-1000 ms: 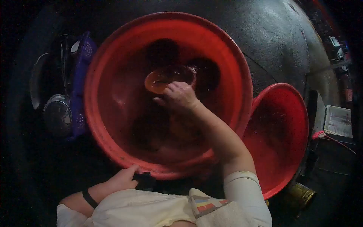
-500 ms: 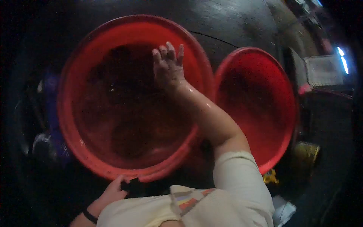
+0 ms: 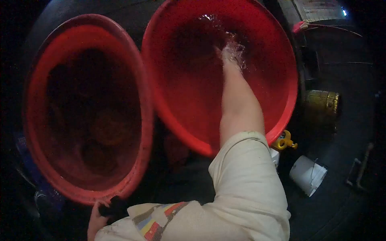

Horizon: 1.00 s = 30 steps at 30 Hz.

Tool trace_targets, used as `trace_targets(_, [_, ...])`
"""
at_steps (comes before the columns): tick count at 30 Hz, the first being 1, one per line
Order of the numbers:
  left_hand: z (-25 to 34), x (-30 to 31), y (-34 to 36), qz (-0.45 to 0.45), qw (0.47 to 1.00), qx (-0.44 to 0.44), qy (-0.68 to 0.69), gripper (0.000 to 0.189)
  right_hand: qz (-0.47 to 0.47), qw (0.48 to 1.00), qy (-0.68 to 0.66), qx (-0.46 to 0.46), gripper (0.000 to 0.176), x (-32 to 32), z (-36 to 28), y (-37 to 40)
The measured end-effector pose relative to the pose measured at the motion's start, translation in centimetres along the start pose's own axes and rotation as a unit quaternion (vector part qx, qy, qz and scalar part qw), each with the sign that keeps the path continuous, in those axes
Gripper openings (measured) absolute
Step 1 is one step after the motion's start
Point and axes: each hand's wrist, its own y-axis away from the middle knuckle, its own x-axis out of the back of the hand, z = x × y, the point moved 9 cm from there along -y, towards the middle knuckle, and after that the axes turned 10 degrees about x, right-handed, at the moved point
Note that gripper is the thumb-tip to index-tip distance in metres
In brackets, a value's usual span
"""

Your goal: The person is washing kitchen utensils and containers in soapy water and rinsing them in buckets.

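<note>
My right hand (image 3: 231, 53) is dipped in the water of the right red tub (image 3: 181, 124). Splashing water covers most of it, so its fingers cannot be made out. My left hand (image 3: 96, 219) is low by the near rim of the left red tub (image 3: 86, 197), fingers bent around a small black object (image 3: 114, 207) whose kind does not show. Dark water fills the left tub, with dim rounded shapes below the surface that are too dark to name.
To the right are a white bucket (image 3: 307, 174) with a wire handle, a yellow object (image 3: 284, 140) beside the right tub, and a yellowish tin (image 3: 321, 102). A pale crate (image 3: 319, 9) is at the upper right. Something blue-purple (image 3: 44, 186) lies left of the left tub.
My right hand has gone from above the left tub, fingers spread, into the right tub's water, which now splashes. The view has shifted right; my left hand stays by the left tub's rim.
</note>
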Motion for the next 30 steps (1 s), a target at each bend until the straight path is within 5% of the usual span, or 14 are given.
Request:
trace_targets(3, [1.0, -0.4, 0.1, 0.018, 0.997, 0.006, 0.074, 0.042, -0.103, 0.993, 0.057, -0.014, 0.055, 0.9, 0.6, 1.1])
trace_targets(12, [1.8, -1.1, 0.1, 0.028, 0.985, 0.039, 0.167, 0.037, -0.306, 0.932, 0.159, 0.112, 0.044, -10.9, 2.2, 3.0])
trace_targets(16, [1.6, -0.7, -0.4, 0.022, 0.989, -0.013, 0.143, 0.038, -0.174, 0.960, 0.216, 0.039, 0.020, -9.5, 1.0, 5.1])
trace_targets(22, [0.3, -0.7, -1.3, 0.000, 0.998, -0.026, 0.057, 0.037, 0.163, 0.983, -0.020, -0.085, 0.029, 3.2, -2.3, 8.5])
trace_targets(25, [2.2, -1.4, -1.0, -0.016, 0.999, -0.024, 0.033, 0.036, 0.126, 0.884, -0.326, -0.311, 0.035, 5.9, 1.7, 8.1])
trace_targets(27, [2.8, -2.3, -1.0, -0.072, 0.993, -0.048, 0.075, 0.036, 0.192, 0.719, -0.513, -0.427, 0.040, 9.0, 2.0, 8.9])
trace_targets(28, [3.1, -2.3, -1.0, -0.088, 0.991, -0.083, 0.055, 0.036, 0.261, 0.577, -0.657, -0.408, 0.041, 9.1, 1.5, 8.7])
trace_targets(29, [3.4, -2.3, -0.8, -0.096, 0.988, -0.113, 0.039, 0.035, 0.238, 0.587, -0.637, -0.439, 0.043, 10.7, 1.2, 9.1])
trace_targets(30, [3.9, -2.4, -0.1, -0.109, 0.984, -0.141, 0.025, 0.035, 0.237, 0.608, -0.666, -0.361, 0.050, 11.7, 0.6, 7.5])
